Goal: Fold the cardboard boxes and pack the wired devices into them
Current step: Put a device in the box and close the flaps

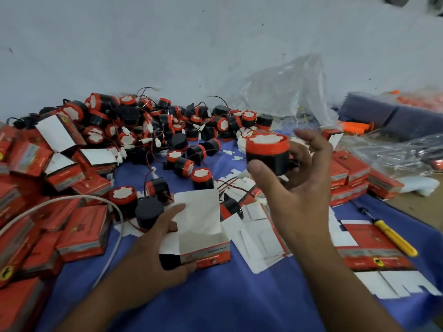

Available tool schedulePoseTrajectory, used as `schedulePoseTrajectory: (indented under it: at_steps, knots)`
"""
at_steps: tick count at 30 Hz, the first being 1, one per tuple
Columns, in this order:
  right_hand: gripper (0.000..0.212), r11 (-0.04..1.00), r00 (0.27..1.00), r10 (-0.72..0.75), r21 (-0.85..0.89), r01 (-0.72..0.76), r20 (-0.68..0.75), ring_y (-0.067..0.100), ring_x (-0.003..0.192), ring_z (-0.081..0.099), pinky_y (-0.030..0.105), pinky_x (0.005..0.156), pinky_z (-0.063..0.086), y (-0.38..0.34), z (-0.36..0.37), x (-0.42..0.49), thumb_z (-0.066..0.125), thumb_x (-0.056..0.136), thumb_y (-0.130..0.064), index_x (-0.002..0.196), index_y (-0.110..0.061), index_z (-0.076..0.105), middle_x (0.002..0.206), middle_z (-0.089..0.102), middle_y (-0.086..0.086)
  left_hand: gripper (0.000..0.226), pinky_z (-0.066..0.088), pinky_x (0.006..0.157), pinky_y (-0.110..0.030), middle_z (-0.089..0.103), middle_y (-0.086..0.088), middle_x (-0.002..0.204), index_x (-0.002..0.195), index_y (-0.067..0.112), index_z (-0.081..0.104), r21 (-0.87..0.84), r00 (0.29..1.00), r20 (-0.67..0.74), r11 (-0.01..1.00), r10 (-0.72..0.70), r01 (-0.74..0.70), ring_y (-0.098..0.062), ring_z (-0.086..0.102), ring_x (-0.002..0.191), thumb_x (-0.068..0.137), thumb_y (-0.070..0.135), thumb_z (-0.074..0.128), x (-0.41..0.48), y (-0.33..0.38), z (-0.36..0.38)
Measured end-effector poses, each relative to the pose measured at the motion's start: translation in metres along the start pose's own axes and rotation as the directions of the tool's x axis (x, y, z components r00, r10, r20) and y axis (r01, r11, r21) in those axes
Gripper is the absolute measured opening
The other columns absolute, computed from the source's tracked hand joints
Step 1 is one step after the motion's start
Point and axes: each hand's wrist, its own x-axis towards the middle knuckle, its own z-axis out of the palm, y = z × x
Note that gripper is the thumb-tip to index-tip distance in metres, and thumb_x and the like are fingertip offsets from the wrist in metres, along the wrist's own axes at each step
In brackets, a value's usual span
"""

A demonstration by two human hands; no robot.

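Gripping a wired device [267, 152], the right hand [302, 195] curls loosely round it. The left hand [153, 255] apparently pinches the open cardboard box [205, 251] between thumb and fingers.

A blue cloth [215, 295] covers the work surface in front of a pale, scuffed wall [167, 44]. A yellow-handled screwdriver [393, 238] lies on the cloth at the right. A thin white cable [79, 196] arcs in from the left. A crumpled clear plastic bag [282, 89] stands against the wall, with dark blue-grey blocks [388, 116] farther right.
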Motion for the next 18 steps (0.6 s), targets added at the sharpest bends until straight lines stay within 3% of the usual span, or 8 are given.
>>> schedulePoseTrajectory:
  at_steps: [2, 4, 6, 9, 11, 14, 18]
  knots:
    - [0.060, 0.951, 0.956, -0.246, -0.151, 0.270, 0.158, 0.020, 0.123, 0.059, 0.023, 0.093, 0.051, -0.003, 0.013, -0.007, 0.077, 0.086, -0.041, 0.138, -0.032, 0.047, 0.133, 0.057, -0.007, 0.103, 0.043, 0.080, -0.001, 0.036, 0.044, 0.131, 0.143, 0.063, 0.017, -0.004, 1.000, -0.016, 1.000, 0.010, -0.010, 0.024, 0.036, 0.121, 0.058, 0.081, 0.071, 0.000, -0.001, 0.001]
    - [0.054, 0.844, 0.858, -0.379, -0.251, 0.475, 0.347, 0.019, 0.127, 0.053, 0.030, 0.100, 0.047, 0.005, 0.025, -0.019, 0.073, 0.090, -0.039, 0.135, -0.020, 0.051, 0.136, 0.054, 0.000, 0.099, 0.046, 0.088, -0.010, 0.036, 0.040, 0.139, 0.143, 0.060, 0.021, -0.011, 0.999, -0.021, 1.000, 0.024, -0.024, 0.020, 0.037, 0.125, 0.060, 0.081, 0.071, 0.001, 0.000, 0.002]
    - [0.043, 0.854, 0.827, -0.300, -0.252, 0.455, 0.476, 0.020, 0.122, 0.055, 0.036, 0.096, 0.050, 0.019, 0.034, -0.031, 0.079, 0.087, -0.026, 0.123, -0.013, 0.058, 0.133, 0.056, 0.003, 0.095, 0.045, 0.098, -0.016, 0.040, 0.031, 0.145, 0.147, 0.051, 0.025, -0.038, 0.997, -0.033, 0.997, 0.065, -0.066, 0.011, 0.040, 0.131, 0.067, 0.074, 0.073, 0.003, 0.000, 0.005]
    - [0.040, 0.870, 0.792, -0.009, -0.386, 0.308, 0.611, 0.019, 0.111, 0.057, 0.039, 0.088, 0.053, 0.039, 0.037, -0.046, 0.082, 0.082, -0.023, 0.114, -0.015, 0.058, 0.127, 0.056, -0.005, 0.093, 0.041, 0.096, -0.006, 0.041, 0.031, 0.144, 0.147, 0.051, 0.026, -0.109, 0.996, -0.044, 0.991, 0.076, -0.080, 0.011, 0.043, 0.129, 0.071, 0.063, 0.077, 0.005, 0.000, 0.009]
    - [0.043, 0.835, 0.818, 0.044, -0.471, 0.285, 0.573, 0.019, 0.109, 0.056, 0.041, 0.086, 0.054, 0.046, 0.039, -0.052, 0.083, 0.079, -0.032, 0.114, -0.019, 0.061, 0.121, 0.060, -0.007, 0.095, 0.043, 0.096, -0.007, 0.040, 0.033, 0.144, 0.146, 0.053, 0.023, -0.112, 0.998, -0.031, 0.992, 0.060, -0.063, 0.011, 0.043, 0.129, 0.070, 0.058, 0.079, 0.005, -0.002, 0.008]
    - [0.048, 0.696, 0.907, -0.048, -0.637, 0.331, 0.419, 0.015, 0.106, 0.048, 0.036, 0.078, 0.052, 0.046, 0.043, -0.053, 0.081, 0.066, -0.054, 0.098, -0.022, 0.065, 0.100, 0.069, -0.006, 0.090, 0.043, 0.097, -0.011, 0.041, 0.034, 0.143, 0.144, 0.055, 0.026, -0.052, 0.998, -0.028, 0.997, 0.060, -0.061, 0.011, 0.043, 0.129, 0.071, 0.055, 0.077, 0.004, -0.002, 0.004]
    - [0.054, 0.630, 0.859, 0.185, -0.728, 0.270, 0.478, 0.014, 0.094, 0.046, 0.034, 0.082, 0.040, 0.044, 0.044, -0.050, 0.069, 0.071, -0.072, 0.097, -0.027, 0.055, 0.094, 0.066, -0.010, 0.078, 0.037, 0.096, -0.002, 0.048, 0.030, 0.140, 0.142, 0.052, 0.036, -0.024, 0.992, -0.026, 0.992, 0.124, -0.125, 0.011, 0.046, 0.127, 0.076, 0.044, 0.077, 0.004, 0.005, 0.006]
